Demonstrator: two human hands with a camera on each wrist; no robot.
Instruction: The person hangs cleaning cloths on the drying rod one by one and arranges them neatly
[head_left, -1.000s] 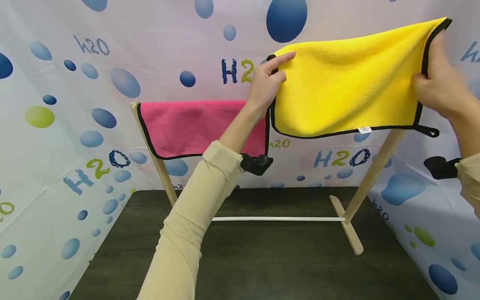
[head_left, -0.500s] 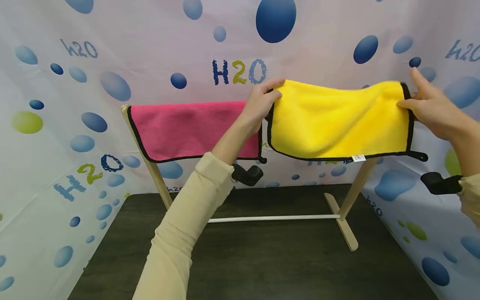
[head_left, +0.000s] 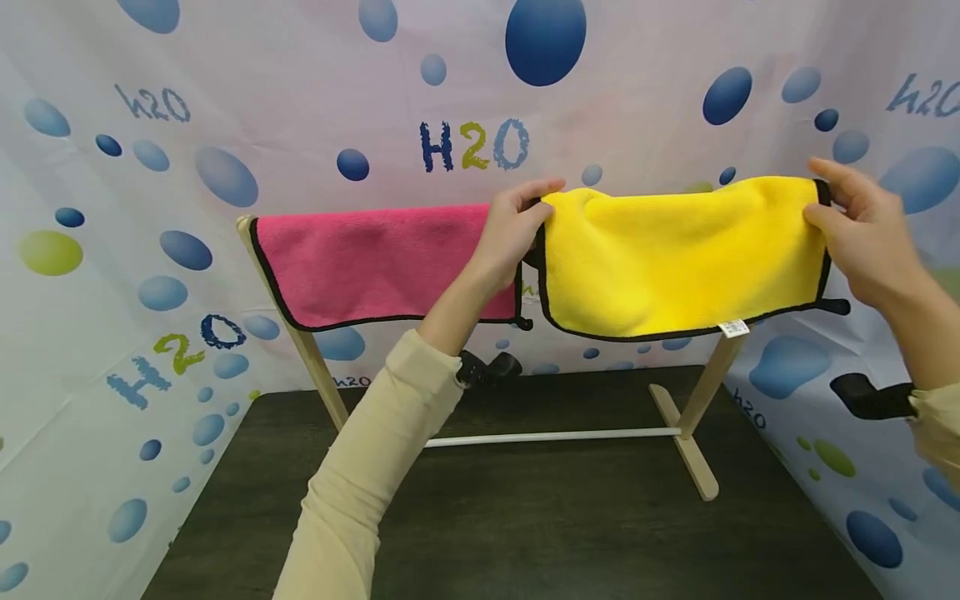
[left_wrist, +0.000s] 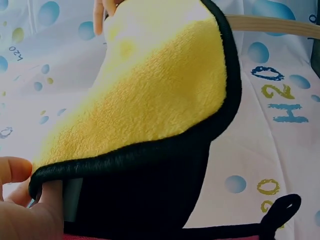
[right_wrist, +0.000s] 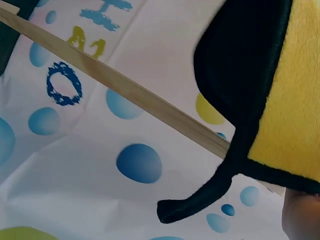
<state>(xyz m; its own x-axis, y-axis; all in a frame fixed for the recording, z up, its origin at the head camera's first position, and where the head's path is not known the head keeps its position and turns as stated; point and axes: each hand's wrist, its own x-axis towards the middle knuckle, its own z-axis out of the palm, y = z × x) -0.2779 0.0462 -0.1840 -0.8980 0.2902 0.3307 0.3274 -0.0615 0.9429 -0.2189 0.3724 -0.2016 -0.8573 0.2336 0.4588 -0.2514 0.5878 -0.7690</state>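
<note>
A yellow cloth towel (head_left: 682, 258) with black edging and a white tag (head_left: 733, 328) hangs across the right half of a wooden rack. My left hand (head_left: 506, 229) pinches its upper left corner between thumb and fingers; the left wrist view shows the thumb (left_wrist: 50, 205) inside the fold, under the black edge. At the upper right corner, my right hand (head_left: 862, 229) grips the towel's edge, thumb in front. In the left wrist view the towel's back layer (left_wrist: 145, 185) looks dark. A pink towel (head_left: 375, 267) drapes over the rack's left half, partly behind my left hand.
The rack has wooden posts (head_left: 708, 387), flat feet (head_left: 693, 462) and a white lower bar (head_left: 555, 436). It stands on a dark table (head_left: 525, 517). A printed curtain (head_left: 300, 100) hangs close behind. The rack's top rail is hidden by the towels.
Both hands have come down, lowering the yellow towel from well above the pink one to about rail height. Its top edge has levelled out. The pink towel stays in place.
</note>
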